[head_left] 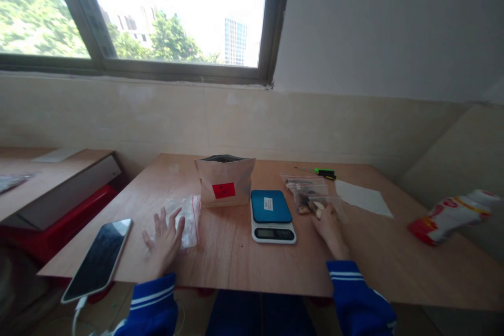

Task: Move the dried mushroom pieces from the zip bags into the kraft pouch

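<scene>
My left hand [165, 239] has its fingers spread over a few clear zip bags [191, 223] lying flat on the table. On the right, the fingers of my right hand [329, 223] are curled at a clear zip bag [311, 187] with brown and pale dried pieces [318, 208]. Whether the fingertips are inside that bag or on its outside I cannot make out. Between my hands sits a kitchen scale [273, 215] with a blue top, bearing only a small white label. Behind it to the left stands an open kraft paper pouch [224, 181] with a red label.
A smartphone [100, 257] with a white cable overhangs the table's front left edge. A green and black screwdriver [325, 173] and white paper [364, 197] lie at the back right. Near the right edge is a white and red bottle [452, 218]. Wall and window rise behind the table [232, 265].
</scene>
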A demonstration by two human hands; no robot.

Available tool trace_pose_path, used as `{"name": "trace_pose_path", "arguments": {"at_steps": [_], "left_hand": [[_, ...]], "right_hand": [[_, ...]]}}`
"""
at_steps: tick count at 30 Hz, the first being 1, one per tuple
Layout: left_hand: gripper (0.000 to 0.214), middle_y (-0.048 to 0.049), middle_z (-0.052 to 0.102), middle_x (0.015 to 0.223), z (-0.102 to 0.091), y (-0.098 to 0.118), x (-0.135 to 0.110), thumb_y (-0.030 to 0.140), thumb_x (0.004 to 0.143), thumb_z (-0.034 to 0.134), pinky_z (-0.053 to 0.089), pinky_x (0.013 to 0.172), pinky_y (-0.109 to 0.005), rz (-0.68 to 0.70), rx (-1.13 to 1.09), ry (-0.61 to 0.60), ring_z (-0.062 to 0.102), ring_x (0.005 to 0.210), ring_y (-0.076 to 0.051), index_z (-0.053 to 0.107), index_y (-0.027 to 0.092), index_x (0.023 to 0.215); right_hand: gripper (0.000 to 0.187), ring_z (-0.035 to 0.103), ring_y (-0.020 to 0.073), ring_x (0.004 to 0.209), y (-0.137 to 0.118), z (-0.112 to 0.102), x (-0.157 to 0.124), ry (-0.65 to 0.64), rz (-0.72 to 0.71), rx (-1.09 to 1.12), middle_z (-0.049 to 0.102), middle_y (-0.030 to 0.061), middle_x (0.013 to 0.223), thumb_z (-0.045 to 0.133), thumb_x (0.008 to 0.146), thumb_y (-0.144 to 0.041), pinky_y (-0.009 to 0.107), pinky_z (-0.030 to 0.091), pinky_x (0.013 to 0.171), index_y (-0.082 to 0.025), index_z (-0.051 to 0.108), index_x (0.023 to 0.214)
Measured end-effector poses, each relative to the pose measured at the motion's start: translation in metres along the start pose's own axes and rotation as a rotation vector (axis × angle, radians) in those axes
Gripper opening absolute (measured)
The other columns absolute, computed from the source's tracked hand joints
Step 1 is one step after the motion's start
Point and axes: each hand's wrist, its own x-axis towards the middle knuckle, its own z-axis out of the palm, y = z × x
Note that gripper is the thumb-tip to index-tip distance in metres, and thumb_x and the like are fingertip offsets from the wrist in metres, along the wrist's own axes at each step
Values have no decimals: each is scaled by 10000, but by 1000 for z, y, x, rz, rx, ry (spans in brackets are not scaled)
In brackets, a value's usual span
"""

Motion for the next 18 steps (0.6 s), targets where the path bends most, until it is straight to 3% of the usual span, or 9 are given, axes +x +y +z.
{"name": "trace_pose_path", "arguments": {"at_steps": [2, 4, 6, 9, 12, 15, 18], "left_hand": [[505, -168, 324, 1536, -17, 14, -2, 407, 959, 212, 128, 1066, -692, -58, -136, 75, 214, 1440, -343, 534, 208, 1293], [490, -161, 488, 1421, -33, 33, -9, 413, 951, 224, 123, 1096, -654, -15, -303, 128, 368, 1370, -316, 568, 192, 1221], [447, -152, 629, 1228, -45, 57, -24, 457, 913, 323, 279, 1073, -584, 59, -534, 111, 513, 1238, -305, 599, 180, 1129], [401, -102, 686, 1039, -50, 97, -54, 521, 870, 422, 462, 937, -434, 95, -928, -57, 638, 1021, -258, 630, 196, 980], [446, -87, 695, 952, -42, 125, -79, 573, 851, 441, 526, 720, -357, 8, -1300, -392, 683, 742, -205, 620, 177, 954], [520, -45, 672, 747, -32, 130, -85, 682, 781, 465, 480, 541, -283, -144, -1497, -582, 646, 581, -167, 585, 176, 799], [592, -13, 601, 584, -24, 120, -77, 774, 685, 489, 428, 457, -250, -257, -1484, -645, 592, 493, -147, 495, 186, 623]], "right_hand": [[482, 661, 327, 983, 4, -12, 5, -10, -12, 56, 640, 231, 1090, 519, 799, -286, 371, 509, 768, -57, 471, 1220], [466, 664, 328, 963, 3, -25, 5, 19, -17, 152, 663, 216, 1055, 537, 775, -320, 377, 514, 763, -70, 512, 1167], [459, 660, 332, 963, -7, -40, -7, 75, -50, 334, 672, 205, 1048, 560, 735, -342, 399, 516, 784, -91, 545, 1119], [452, 651, 288, 1001, -32, -63, -47, 89, -215, 669, 673, 148, 1091, 569, 700, -310, 393, 513, 854, -150, 549, 1122], [443, 588, 240, 1136, -61, -78, -98, -103, -537, 841, 628, 77, 1208, 565, 733, -223, 377, 460, 975, -236, 558, 1176], [433, 579, 199, 1133, -83, -82, -137, -244, -713, 917, 616, 52, 1191, 565, 761, -125, 327, 447, 990, -270, 581, 1168], [460, 569, 185, 1140, -98, -78, -155, -399, -763, 919, 599, 51, 1185, 550, 762, -55, 308, 441, 995, -270, 592, 1166]]}}
